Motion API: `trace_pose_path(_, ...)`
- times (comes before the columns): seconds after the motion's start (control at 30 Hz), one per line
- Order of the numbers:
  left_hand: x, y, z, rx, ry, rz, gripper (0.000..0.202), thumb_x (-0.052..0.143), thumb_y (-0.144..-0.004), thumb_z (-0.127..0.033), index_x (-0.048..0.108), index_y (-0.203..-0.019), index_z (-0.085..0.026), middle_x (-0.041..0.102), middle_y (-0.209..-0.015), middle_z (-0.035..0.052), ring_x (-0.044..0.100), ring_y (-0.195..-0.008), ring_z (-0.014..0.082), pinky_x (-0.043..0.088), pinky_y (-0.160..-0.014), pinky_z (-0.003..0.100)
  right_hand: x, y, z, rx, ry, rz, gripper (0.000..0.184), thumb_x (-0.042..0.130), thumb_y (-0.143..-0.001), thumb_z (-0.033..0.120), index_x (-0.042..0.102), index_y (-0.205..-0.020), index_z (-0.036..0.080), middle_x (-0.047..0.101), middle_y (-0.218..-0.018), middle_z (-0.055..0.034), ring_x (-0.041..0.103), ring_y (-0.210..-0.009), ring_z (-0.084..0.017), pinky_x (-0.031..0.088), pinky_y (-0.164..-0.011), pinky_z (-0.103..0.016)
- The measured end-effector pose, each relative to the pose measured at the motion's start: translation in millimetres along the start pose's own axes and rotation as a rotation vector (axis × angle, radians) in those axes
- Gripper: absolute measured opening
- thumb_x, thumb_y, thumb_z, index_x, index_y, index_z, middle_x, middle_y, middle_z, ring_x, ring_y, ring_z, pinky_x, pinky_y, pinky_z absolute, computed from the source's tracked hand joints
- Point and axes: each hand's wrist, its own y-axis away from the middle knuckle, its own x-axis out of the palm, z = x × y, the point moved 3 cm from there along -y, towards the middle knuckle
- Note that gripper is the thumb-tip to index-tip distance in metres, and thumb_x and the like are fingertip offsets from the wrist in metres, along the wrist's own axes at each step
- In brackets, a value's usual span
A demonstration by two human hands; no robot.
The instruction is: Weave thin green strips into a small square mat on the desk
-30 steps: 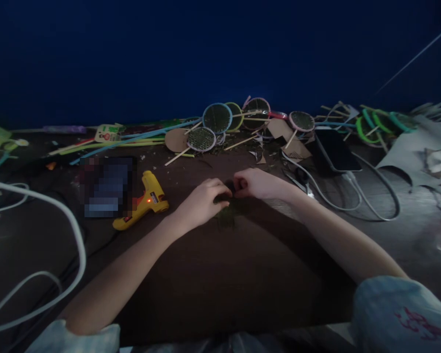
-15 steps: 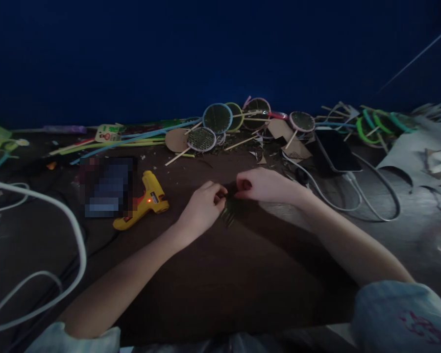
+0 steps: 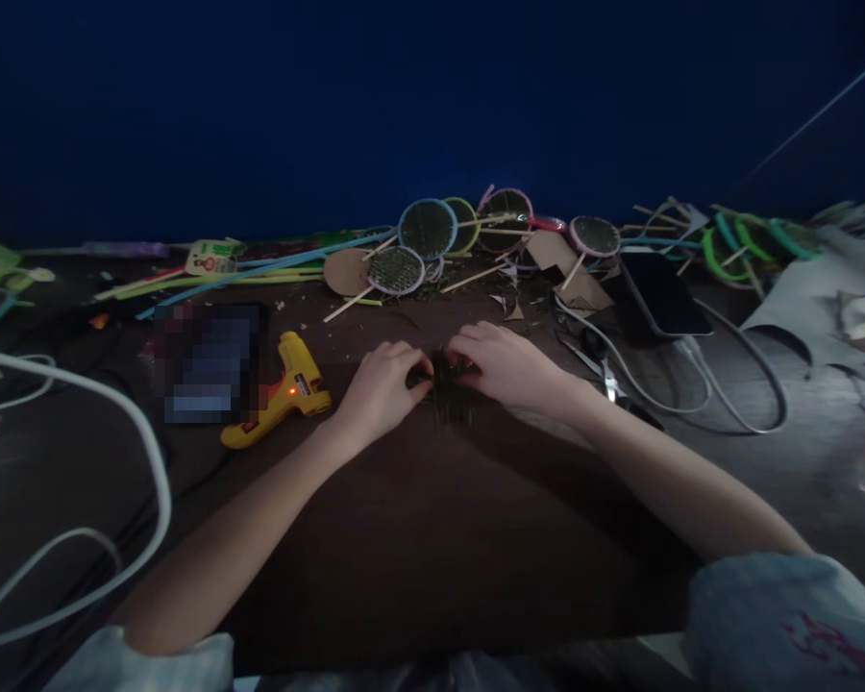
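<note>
Between my hands, over the dark table, is a small piece of dark green woven strips with loose strip ends pointing toward me. My left hand pinches its left side with thumb and fingertips. From the right, my right hand grips the other side, fingers curled. Dimness and the fingers hide much of the weave. A yellow glue gun with a lit orange light lies to the left of my left hand. Scissors rest partly behind my right forearm.
Small round racket shapes with stick handles, such as a blue-rimmed one, line the back with cardboard pieces. A phone with a white cable lies right. A blurred-out device lies left. A thick white cable loops at far left.
My right hand has moved slightly left and my left hand slightly left and up. The green strips now hang straighter between them. More of the scissors shows by my right forearm.
</note>
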Motion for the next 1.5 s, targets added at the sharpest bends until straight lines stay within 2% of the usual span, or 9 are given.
trace_pose_path(0.17, 0.5, 0, 0, -0.014, 0.026, 0.003, 0.009, 0.058, -0.077, -0.021, 0.057, -0.085, -0.017, 0.058, -0.086, 0.0029, 0.051, -0.085, 0.02, 0.039, -0.076, 0.033, 0, 3, 3, 0.07, -0.142, 0.057, 0.014, 0.059, -0.074, 0.026, 0.052, -0.083, 0.018, 0.059, -0.085, -0.0038, 0.052, -0.082, -0.017, 0.033, -0.064, -0.026)
trace_pose_path(0.53, 2.5, 2, -3, -0.013, 0.095, -0.016, 0.012, 0.058, -0.076, -0.014, 0.059, -0.088, -0.017, 0.06, -0.089, 0.0041, 0.052, -0.089, 0.0205, 0.041, -0.078, 0.034, 3, 4, 6, 0.125, -0.166, 0.099, 0.015, 0.059, -0.074, 0.023, 0.054, -0.087, 0.017, 0.059, -0.088, -0.0047, 0.053, -0.081, -0.017, 0.034, -0.065, -0.025)
trace_pose_path(1.07, 3.0, 1, -3, -0.016, 0.124, 0.008, 0.013, 0.056, -0.076, -0.013, 0.06, -0.088, -0.018, 0.062, -0.09, 0.0034, 0.053, -0.09, 0.0204, 0.04, -0.08, 0.034, 6, 1, 3, 0.095, -0.221, 0.108, 0.014, 0.058, -0.072, 0.02, 0.055, -0.085, 0.018, 0.059, -0.084, -0.0035, 0.052, -0.08, -0.016, 0.033, -0.065, -0.025)
trace_pose_path(1.33, 3.7, 1, -4, -0.027, 0.116, -0.001, 0.01, 0.054, -0.077, -0.015, 0.058, -0.085, -0.018, 0.06, -0.089, 0.0038, 0.052, -0.088, 0.0201, 0.04, -0.077, 0.034, -2, 8, -2, 0.207, -0.039, 0.15, 0.025, 0.064, -0.069, 0.035, 0.052, -0.084, 0.018, 0.059, -0.085, -0.0061, 0.054, -0.078, -0.019, 0.031, -0.058, -0.026)
trace_pose_path(1.5, 3.5, 2, -5, -0.024, 0.115, -0.014, 0.009, 0.054, -0.077, -0.016, 0.058, -0.084, -0.018, 0.059, -0.087, 0.0037, 0.053, -0.087, 0.0201, 0.04, -0.077, 0.034, -4, 8, 1, 0.211, 0.009, 0.151, 0.025, 0.064, -0.07, 0.034, 0.052, -0.084, 0.017, 0.06, -0.088, -0.0074, 0.055, -0.083, -0.022, 0.032, -0.06, -0.027)
